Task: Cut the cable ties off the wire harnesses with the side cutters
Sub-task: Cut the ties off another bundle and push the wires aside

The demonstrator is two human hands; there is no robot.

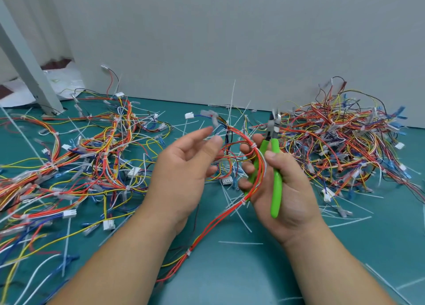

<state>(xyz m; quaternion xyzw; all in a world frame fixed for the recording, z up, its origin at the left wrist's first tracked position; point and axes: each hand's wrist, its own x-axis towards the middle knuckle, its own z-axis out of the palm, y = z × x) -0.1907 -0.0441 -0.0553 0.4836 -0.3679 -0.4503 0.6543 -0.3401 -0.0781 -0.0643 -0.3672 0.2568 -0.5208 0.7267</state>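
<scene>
Bench [230,270]: teal, against grey wall [230,40].
Right hand [292,194]: grip curled round side cutters [276,185], nose upward.
Left hand [181,169]: grip spread, empty.
Cable tie [253,146]: on harness [259,166], just below-left of cutter nose.

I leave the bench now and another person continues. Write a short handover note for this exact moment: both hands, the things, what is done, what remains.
Left hand: open, palm up, holds nothing, beside the orange harness.
Right hand: grips the side cutters, jaws pointing up; the harness passes through this hand too.
Done: cut tie pieces lie on the green mat.
Left: white ties on the held harness; the left pile shows ties too; the right pile cannot be judged.
</scene>
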